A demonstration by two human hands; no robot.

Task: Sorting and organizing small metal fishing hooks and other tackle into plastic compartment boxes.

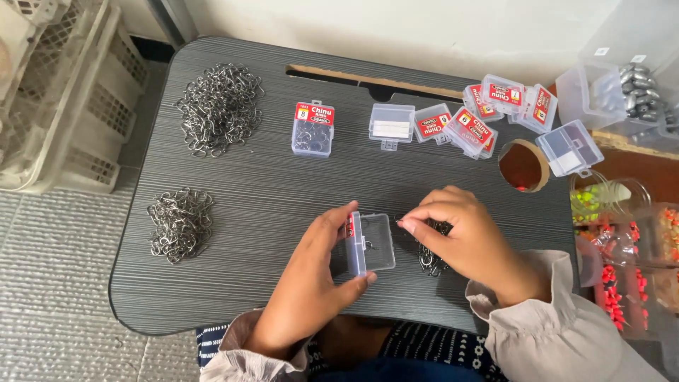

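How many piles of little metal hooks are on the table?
3. A big pile of silver metal hooks lies at the far left, a smaller pile at the near left, and a dark pile sits partly hidden under the right hand.

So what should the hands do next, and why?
Probably the right hand should lift a few hooks from the small pile of hooks under its fingers and drop them into the open clear box. The left hand holds that box open, and it looks nearly empty.
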